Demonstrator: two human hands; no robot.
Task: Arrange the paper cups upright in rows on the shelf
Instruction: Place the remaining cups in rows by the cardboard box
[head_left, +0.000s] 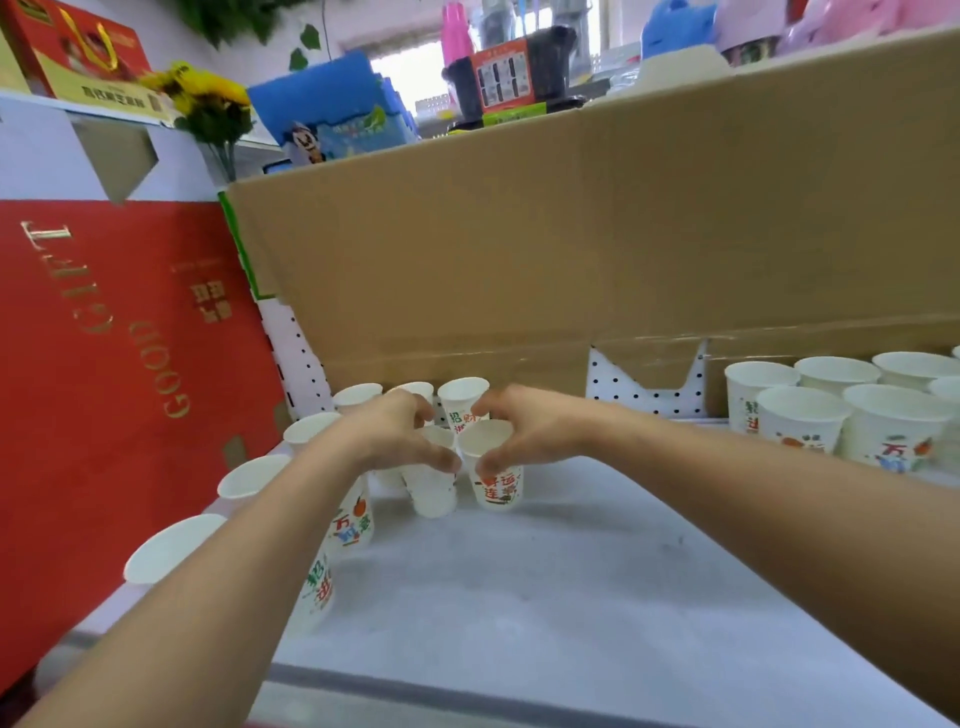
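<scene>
At frame left a red box (119, 332) reads "GOOD GIFT"; at centre the left hand (395, 431) grips one paper cup (434, 493), the right hand (530, 431) a second cup (496, 488)

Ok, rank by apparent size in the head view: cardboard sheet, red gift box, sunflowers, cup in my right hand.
1. cardboard sheet
2. red gift box
3. sunflowers, though farther off
4. paper cup in the right hand
</scene>
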